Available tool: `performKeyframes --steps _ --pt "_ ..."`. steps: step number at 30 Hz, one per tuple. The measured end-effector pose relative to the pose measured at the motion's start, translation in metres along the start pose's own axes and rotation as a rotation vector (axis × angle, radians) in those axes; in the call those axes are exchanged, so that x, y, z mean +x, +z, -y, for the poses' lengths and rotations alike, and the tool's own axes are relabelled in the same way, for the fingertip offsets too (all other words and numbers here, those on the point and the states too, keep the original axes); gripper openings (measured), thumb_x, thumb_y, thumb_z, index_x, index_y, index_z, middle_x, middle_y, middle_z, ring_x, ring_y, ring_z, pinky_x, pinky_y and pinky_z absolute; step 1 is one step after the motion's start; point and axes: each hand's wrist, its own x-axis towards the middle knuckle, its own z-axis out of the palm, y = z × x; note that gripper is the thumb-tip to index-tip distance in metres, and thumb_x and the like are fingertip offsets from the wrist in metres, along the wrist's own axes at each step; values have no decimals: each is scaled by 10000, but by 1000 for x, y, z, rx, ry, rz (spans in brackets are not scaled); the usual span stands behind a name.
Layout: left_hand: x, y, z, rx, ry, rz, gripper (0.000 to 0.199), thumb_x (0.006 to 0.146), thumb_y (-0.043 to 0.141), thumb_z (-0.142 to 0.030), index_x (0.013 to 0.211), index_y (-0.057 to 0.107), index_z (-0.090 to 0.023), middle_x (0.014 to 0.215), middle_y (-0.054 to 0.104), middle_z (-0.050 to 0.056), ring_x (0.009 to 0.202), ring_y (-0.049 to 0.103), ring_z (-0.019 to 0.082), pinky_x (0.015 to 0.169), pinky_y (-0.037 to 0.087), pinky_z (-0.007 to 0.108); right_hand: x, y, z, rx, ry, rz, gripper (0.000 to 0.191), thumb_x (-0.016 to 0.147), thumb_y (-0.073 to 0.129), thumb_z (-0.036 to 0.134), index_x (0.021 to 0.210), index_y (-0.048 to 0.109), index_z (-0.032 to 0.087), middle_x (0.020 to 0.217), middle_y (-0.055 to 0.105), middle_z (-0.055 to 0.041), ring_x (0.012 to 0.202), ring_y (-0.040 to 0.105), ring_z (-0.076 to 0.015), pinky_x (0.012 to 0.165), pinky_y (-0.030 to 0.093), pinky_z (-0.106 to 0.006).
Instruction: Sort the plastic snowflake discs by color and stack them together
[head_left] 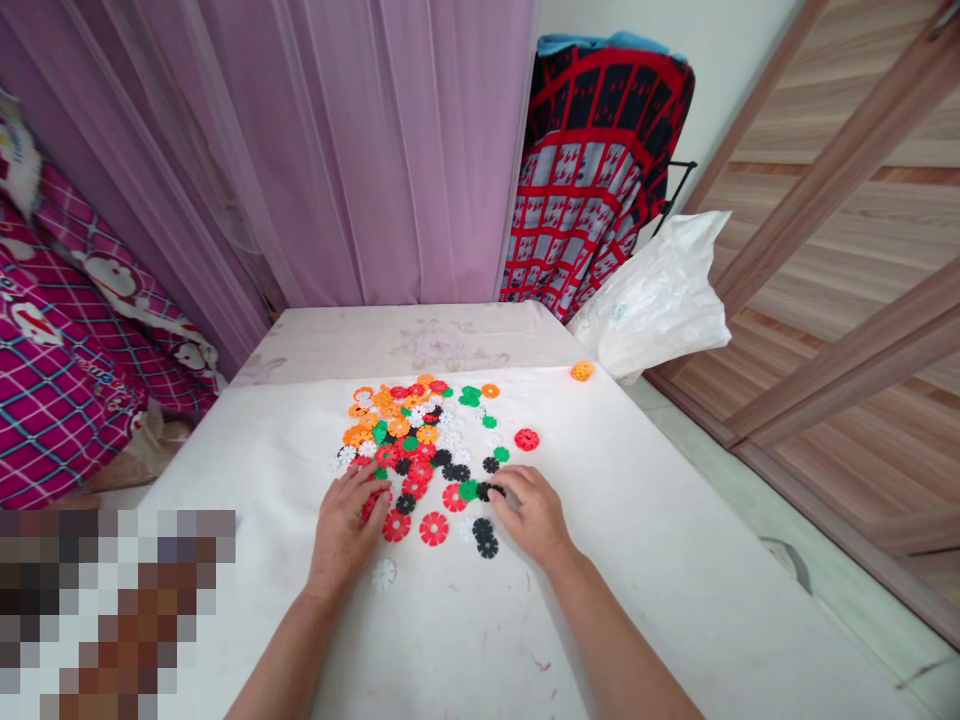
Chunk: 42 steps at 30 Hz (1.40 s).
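Many flat notched discs in red, orange, green, black and white lie in a loose pile on the cloth-covered table. My left hand [351, 515] rests at the pile's left front edge, fingers curved around a red disc [373, 503] partly hidden under them. At the right front edge, the thumb and forefinger of my right hand [531, 505] pinch a black disc [491, 491], which lies beside a green disc [469, 490]. Near the hands are a red disc [433, 528], two overlapping black discs [486, 538] and a white disc [383, 573].
An orange ball-like piece [582, 371] sits near the table's right back edge, and a joined red piece [526, 440] lies right of the pile. A white plastic bag [660, 295] stands beyond the right edge of the table [675, 560]. Purple curtains hang behind.
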Motion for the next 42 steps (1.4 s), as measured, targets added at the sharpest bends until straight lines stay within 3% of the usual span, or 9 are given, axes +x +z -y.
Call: performKeyframes --steps 5,9,12,16,21,26,30,36,42 --pt "-16 -10 -7 113 63 78 405 925 443 -480 1192 652 -259 1402 570 82 1349 459 300 1083 380 540 -18 -12 11 -42 -74 122 308 852 589 343 1125 648 213 1195 634 -110 1103 580 -248 947 468 -408" --pt "-47 -22 -11 260 281 177 839 831 510 -656 1513 301 -214 1540 389 134 1442 310 319 1152 263 522 -32 -14 18 -146 -114 318 573 803 647 424 1324 548 208 1429 492 -139 1303 445 -314 1058 374 -495" --pt "-57 -21 -11 353 321 150 913 810 485 -711 1532 254 -201 1538 388 142 1441 308 324 1173 202 515 -30 -7 21 -236 -103 389 588 834 620 432 1371 517 215 1493 430 -135 1356 391 -319 1105 307 -523" --pt "-32 -4 -11 420 235 152 811 849 430 -693 1488 369 -197 1546 368 159 1426 334 336 1156 217 549 -11 10 18 -298 -89 345 511 896 555 411 1368 527 217 1473 461 -131 1350 400 -306 1093 312 -513" --pt "18 11 -14 422 58 181 756 863 432 -660 1449 442 -182 1524 395 188 1410 350 374 1129 245 590 16 27 6 -326 -17 124 370 926 520 334 1255 606 188 1308 598 -130 1195 512 -284 966 403 -441" --pt "8 12 -25 349 109 165 803 832 482 -676 1474 398 -202 1548 357 180 1438 297 363 1142 217 575 20 26 -1 -256 -47 -41 255 932 516 299 1125 656 208 1159 666 -87 1053 559 -232 904 405 -374" --pt "-13 16 -34 295 242 165 943 734 530 -766 1495 355 -238 1563 328 176 1443 284 370 1159 130 597 14 22 8 -179 -125 32 193 887 585 336 1009 684 224 1158 652 -71 1075 539 -229 917 394 -370" --pt "22 27 -27 334 -42 108 767 839 507 -639 1457 419 -193 1542 353 207 1428 305 398 1125 174 647 18 26 22 -231 -89 168 269 797 680 437 970 703 232 1266 598 -94 1163 479 -291 949 386 -446" --pt "32 27 -22 302 -77 89 710 850 523 -600 1426 462 -190 1517 406 192 1406 350 393 1139 189 629 23 35 24 -223 -58 205 252 803 678 396 1011 714 259 1304 582 -84 1195 465 -297 968 388 -463"
